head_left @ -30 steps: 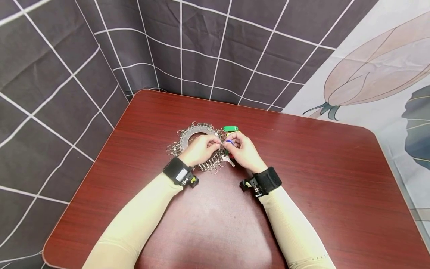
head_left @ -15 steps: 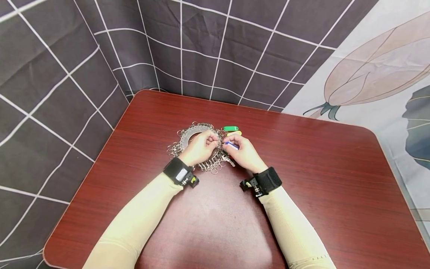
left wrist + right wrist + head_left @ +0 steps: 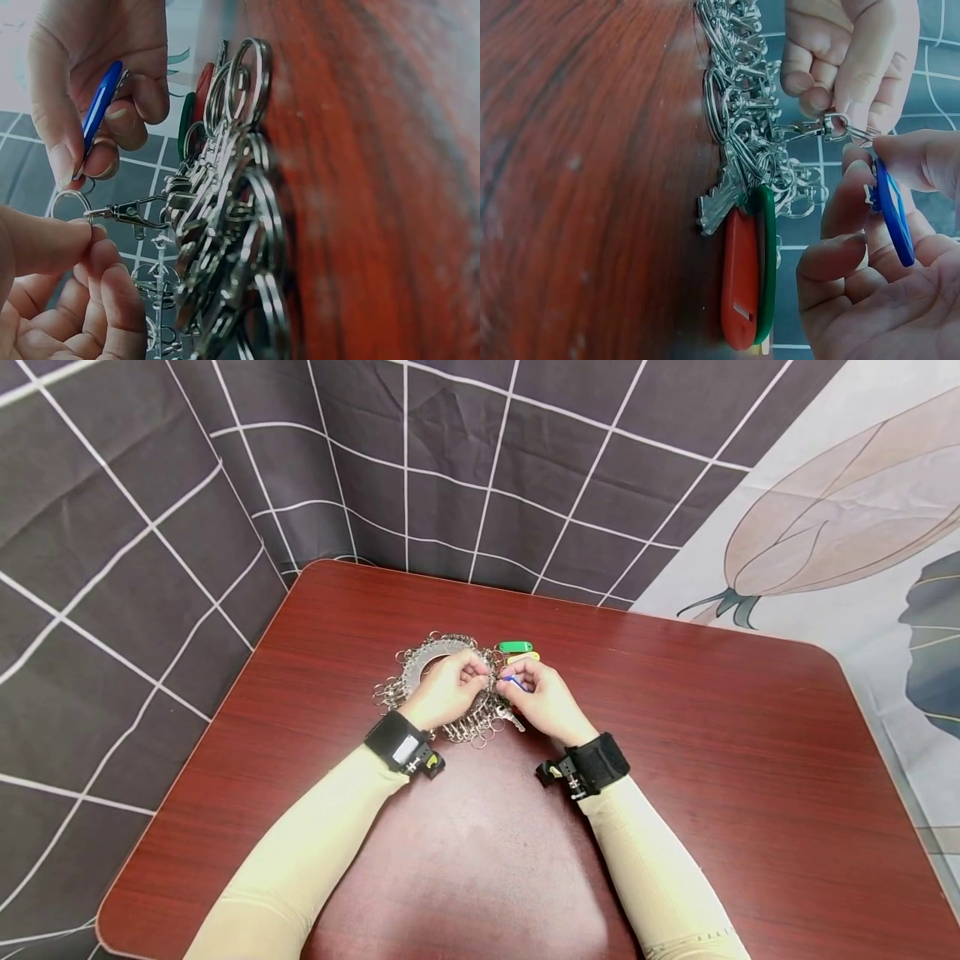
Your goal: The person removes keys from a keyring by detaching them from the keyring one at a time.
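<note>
My left hand (image 3: 453,689) pinches a split key ring (image 3: 70,196) between thumb and forefinger. That ring hangs on a swivel clasp (image 3: 126,213), pulled out from the round metal key holder (image 3: 415,674) on the table. With thumb and fingers, my right hand (image 3: 546,700) holds a blue key tag (image 3: 895,217), its end right at the split ring. A toothed metal edge, like a key's, shows beside the blue tag in the right wrist view. A silver key (image 3: 718,199) rests against the table below, partly among the clasps.
A red key tag (image 3: 740,281) and a green key tag (image 3: 766,262) lie beside the clasps. Farther back are another green tag (image 3: 514,647) and a yellow tag (image 3: 523,657). The reddish wooden table (image 3: 712,735) extends around the holder, with a dark gridded cloth (image 3: 450,468) behind.
The left fingers have shifted slightly up and left since a second ago. The blue tag has turned in the right hand, now showing more of its pale face than in the first frame.
</note>
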Available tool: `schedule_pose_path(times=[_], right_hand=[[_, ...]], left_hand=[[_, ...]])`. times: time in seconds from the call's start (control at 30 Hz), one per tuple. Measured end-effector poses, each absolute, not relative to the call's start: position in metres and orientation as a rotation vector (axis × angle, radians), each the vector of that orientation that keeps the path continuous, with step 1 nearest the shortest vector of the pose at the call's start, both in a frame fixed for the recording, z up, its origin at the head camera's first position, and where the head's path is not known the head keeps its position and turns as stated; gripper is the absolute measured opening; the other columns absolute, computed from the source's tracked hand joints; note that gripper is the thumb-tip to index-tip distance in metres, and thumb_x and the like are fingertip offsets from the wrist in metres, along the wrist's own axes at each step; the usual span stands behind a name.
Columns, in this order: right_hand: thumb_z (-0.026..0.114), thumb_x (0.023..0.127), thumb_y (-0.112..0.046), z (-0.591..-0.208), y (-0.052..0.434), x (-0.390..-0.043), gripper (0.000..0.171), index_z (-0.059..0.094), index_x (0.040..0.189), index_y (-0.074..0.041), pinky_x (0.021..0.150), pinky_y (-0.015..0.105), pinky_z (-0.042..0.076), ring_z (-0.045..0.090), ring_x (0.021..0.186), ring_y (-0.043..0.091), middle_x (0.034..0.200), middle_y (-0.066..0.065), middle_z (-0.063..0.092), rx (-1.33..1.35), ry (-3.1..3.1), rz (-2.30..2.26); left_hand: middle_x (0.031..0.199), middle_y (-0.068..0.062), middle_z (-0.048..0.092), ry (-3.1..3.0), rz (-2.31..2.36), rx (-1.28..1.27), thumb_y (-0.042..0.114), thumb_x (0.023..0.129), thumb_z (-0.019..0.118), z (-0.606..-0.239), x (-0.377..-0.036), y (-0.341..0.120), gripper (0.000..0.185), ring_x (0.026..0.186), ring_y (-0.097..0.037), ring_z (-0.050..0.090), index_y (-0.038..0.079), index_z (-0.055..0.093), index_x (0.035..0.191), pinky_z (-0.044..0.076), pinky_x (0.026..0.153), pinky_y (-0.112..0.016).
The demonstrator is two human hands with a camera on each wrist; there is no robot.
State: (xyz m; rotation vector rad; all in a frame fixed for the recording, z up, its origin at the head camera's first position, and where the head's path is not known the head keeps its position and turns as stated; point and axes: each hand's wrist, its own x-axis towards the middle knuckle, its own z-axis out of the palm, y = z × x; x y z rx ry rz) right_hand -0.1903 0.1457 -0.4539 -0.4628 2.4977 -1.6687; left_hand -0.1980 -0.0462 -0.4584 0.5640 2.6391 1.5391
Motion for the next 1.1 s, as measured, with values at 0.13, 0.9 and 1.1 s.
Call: schedule_pose_path(times=[0.13, 0.9, 1.1], right_hand=[[0.067, 0.088, -0.007, -0.4513, 0.1454, -0.1896, 0.014, 0.062, 0.100, -0.001, 0.059, 0.019, 0.043, 0.056, 0.072, 0.007, 0.099, 0.006, 0.063, -0.459, 2.515, -1.661], [0.068, 0.089, -0.012, -0.4549, 0.1458, -0.1898, 0.015, 0.063, 0.101, -0.005, 0.056, 0.020, 0.043, 0.054, 0.065, 0.009, 0.088, 0.004, 0.063, -0.443, 2.500, -1.653], [0.065, 0.092, -0.014, -0.4552, 0.1457, -0.1894, 0.012, 0.063, 0.099, -0.006, 0.052, 0.021, 0.041, 0.052, 0.059, 0.012, 0.081, 0.015, 0.064, -0.445, 2.489, -1.644]], left_hand=[[0.090, -0.004, 0.065, 2.648, 1.515, 0.589, 0.008, 0.090, 0.066, -0.4575, -0.1971, -0.0460, 0.006, 0.082, -0.015, 0.064, 0.009, 0.062, 0.094, 0.052, 0.076, -0.027], [0.089, -0.002, 0.064, 2.727, 1.468, 0.550, 0.009, 0.093, 0.060, -0.4563, -0.1975, -0.0466, 0.012, 0.082, -0.016, 0.062, 0.007, 0.065, 0.103, 0.050, 0.079, -0.028], [0.091, -0.003, 0.063, 2.707, 1.492, 0.520, 0.010, 0.094, 0.060, -0.4542, -0.1963, -0.0468, 0.011, 0.084, -0.017, 0.062, 0.007, 0.064, 0.104, 0.050, 0.080, -0.029]])
